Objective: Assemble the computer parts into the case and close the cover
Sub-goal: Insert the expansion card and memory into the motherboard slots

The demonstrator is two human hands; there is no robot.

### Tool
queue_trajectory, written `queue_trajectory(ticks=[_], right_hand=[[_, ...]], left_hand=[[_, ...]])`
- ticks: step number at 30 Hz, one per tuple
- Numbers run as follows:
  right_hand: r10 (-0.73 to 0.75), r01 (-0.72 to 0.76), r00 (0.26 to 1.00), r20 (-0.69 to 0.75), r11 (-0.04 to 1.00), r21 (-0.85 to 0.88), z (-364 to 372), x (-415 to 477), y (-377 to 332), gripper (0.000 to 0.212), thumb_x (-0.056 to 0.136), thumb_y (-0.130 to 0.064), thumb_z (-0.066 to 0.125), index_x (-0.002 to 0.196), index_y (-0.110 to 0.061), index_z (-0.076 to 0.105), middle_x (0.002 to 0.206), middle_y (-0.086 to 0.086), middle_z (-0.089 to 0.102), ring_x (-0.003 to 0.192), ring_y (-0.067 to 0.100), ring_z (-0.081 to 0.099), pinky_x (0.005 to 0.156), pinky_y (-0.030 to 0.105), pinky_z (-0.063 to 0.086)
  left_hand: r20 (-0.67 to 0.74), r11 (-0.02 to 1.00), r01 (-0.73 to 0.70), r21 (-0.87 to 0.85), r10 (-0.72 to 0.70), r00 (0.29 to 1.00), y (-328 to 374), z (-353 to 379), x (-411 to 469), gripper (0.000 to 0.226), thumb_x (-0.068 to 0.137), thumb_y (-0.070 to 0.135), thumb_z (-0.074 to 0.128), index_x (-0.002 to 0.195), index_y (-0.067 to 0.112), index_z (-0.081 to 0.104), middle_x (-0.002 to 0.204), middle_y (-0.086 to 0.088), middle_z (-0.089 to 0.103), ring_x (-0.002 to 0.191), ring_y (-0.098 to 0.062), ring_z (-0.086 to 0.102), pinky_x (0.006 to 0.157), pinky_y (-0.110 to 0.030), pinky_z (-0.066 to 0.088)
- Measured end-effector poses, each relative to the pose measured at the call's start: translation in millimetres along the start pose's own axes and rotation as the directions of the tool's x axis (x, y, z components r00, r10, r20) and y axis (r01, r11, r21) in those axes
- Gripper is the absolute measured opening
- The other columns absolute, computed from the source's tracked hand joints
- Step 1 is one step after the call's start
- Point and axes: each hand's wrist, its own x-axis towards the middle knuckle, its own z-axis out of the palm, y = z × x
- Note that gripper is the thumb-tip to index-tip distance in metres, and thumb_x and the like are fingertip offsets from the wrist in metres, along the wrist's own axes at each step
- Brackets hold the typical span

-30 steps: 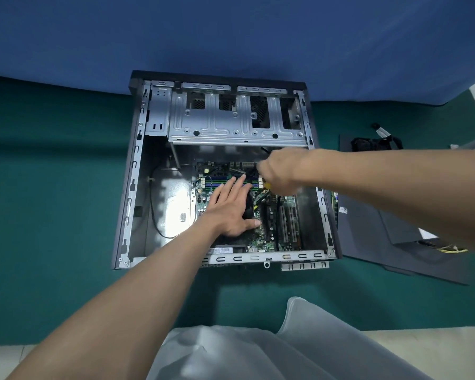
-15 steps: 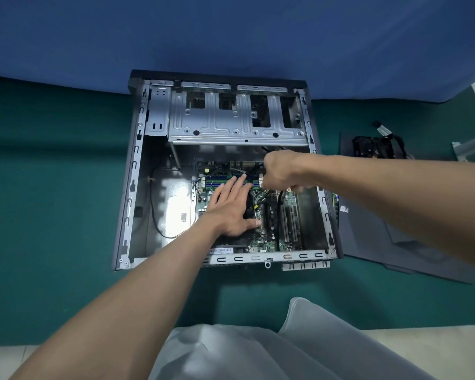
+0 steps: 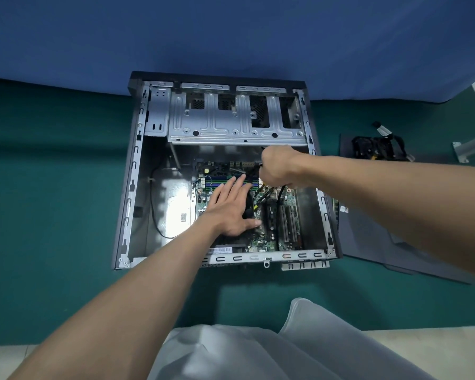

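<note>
Black cables [image 3: 278, 212] gripped in right hand [image 3: 280, 168] fingers; left hand [image 3: 231, 212] fingers flat over mobo [image 3: 263, 242].

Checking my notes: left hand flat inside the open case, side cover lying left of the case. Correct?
Not quite. The head view shows the side cover lying right of the case; the left hand is indeed flat inside it.

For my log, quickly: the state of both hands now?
Left hand: open, resting flat over the motherboard.
Right hand: closed, gripping black cables.
</note>
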Motion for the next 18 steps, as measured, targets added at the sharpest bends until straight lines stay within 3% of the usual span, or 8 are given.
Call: queue_trajectory(ticks=[4, 6, 8, 10, 13, 15, 17, 18], right_hand=[[-0.096, 0.130, 0.987, 0.128, 0.948, -0.290, -7, -10, -6, 0.020, 0.098, -0.020, 0.049, 0.096, 0.000, 0.052, 0.084, 0.007, 0.054, 0.067, 0.021, 0.054, 0.054, 0.027, 0.042], [-0.281, 0.270, 0.957, 0.071, 0.775, -0.571, -5, -16, -5, 0.016, 0.097, -0.013, 0.047, 0.110, -0.006, 0.053, 0.081, 0.007, 0.050, 0.068, 0.022, 0.055, 0.050, 0.027, 0.036], [-0.510, 0.359, 0.860, 0.027, 0.567, -0.742, -5, -19, -2, 0.017, 0.097, -0.012, 0.042, 0.094, -0.011, 0.058, 0.076, 0.008, 0.052, 0.074, 0.029, 0.060, 0.053, 0.032, 0.038], [-0.600, 0.424, 0.798, 0.051, 0.499, -0.756, -5, -17, 6, 0.020, 0.095, -0.013, 0.040, 0.079, -0.014, 0.051, 0.066, 0.006, 0.042, 0.065, 0.028, 0.052, 0.054, 0.033, 0.038], [-0.481, 0.370, 0.876, -0.030, 0.711, -0.598, -1, -13, 11, 0.025, 0.092, -0.020, 0.046, 0.068, -0.012, 0.041, 0.060, 0.003, 0.037, 0.055, 0.025, 0.043, 0.053, 0.030, 0.036], [-0.189, 0.157, 0.974, -0.127, 0.961, -0.230, 3, -5, 7, 0.032, 0.091, -0.022, 0.048, 0.065, -0.006, 0.039, 0.062, 0.004, 0.041, 0.053, 0.020, 0.043, 0.052, 0.026, 0.036], [0.086, -0.078, 0.996, -0.035, 0.979, 0.189, 1, 2, 4, 0.026, 0.094, -0.016, 0.045, 0.070, -0.006, 0.047, 0.073, 0.008, 0.054, 0.063, 0.019, 0.054, 0.049, 0.028, 0.044], [0.120, -0.122, 0.993, 0.022, 0.957, 0.263, -3, 3, 1, 0.025, 0.095, -0.014, 0.043, 0.074, -0.004, 0.050, 0.078, 0.009, 0.058, 0.066, 0.020, 0.057, 0.050, 0.028, 0.047]], left_hand=[[-0.002, 1.000, 0.008, 0.005, -0.008, 1.000, 0, -1, 0, 0.095, 0.091, 0.059, 0.051, 0.152, 0.028, -0.013, 0.155, 0.012, -0.031, 0.141, -0.007, -0.029, 0.104, -0.027, -0.024], [0.006, 1.000, 0.014, 0.013, -0.015, 1.000, 1, -1, 0, 0.095, 0.091, 0.059, 0.051, 0.152, 0.027, -0.015, 0.156, 0.011, -0.031, 0.141, -0.007, -0.030, 0.105, -0.027, -0.024], [-0.002, 1.000, 0.010, 0.009, -0.010, 1.000, 1, -1, 1, 0.096, 0.091, 0.059, 0.052, 0.152, 0.027, -0.016, 0.156, 0.011, -0.029, 0.141, -0.008, -0.029, 0.110, -0.030, -0.021], [-0.006, 1.000, 0.007, 0.004, -0.007, 1.000, 1, -1, 1, 0.097, 0.091, 0.059, 0.052, 0.152, 0.027, -0.016, 0.157, 0.011, -0.029, 0.142, -0.008, -0.029, 0.112, -0.031, -0.020], [0.002, 1.000, 0.009, -0.004, -0.009, 1.000, 1, -1, 0, 0.096, 0.091, 0.059, 0.052, 0.152, 0.027, -0.013, 0.156, 0.011, -0.030, 0.141, -0.007, -0.029, 0.107, -0.028, -0.023], [0.002, 1.000, 0.006, 0.001, -0.006, 1.000, 1, -1, 0, 0.095, 0.090, 0.060, 0.052, 0.153, 0.027, -0.012, 0.156, 0.012, -0.031, 0.141, -0.007, -0.029, 0.106, -0.028, -0.022], [0.001, 1.000, 0.002, -0.001, -0.002, 1.000, 1, -1, 0, 0.094, 0.090, 0.060, 0.052, 0.153, 0.028, -0.010, 0.155, 0.012, -0.031, 0.141, -0.008, -0.029, 0.106, -0.028, -0.022], [-0.001, 1.000, 0.001, -0.004, -0.001, 1.000, 1, -2, 0, 0.094, 0.090, 0.060, 0.052, 0.153, 0.027, -0.010, 0.155, 0.012, -0.031, 0.141, -0.008, -0.029, 0.106, -0.028, -0.022]])
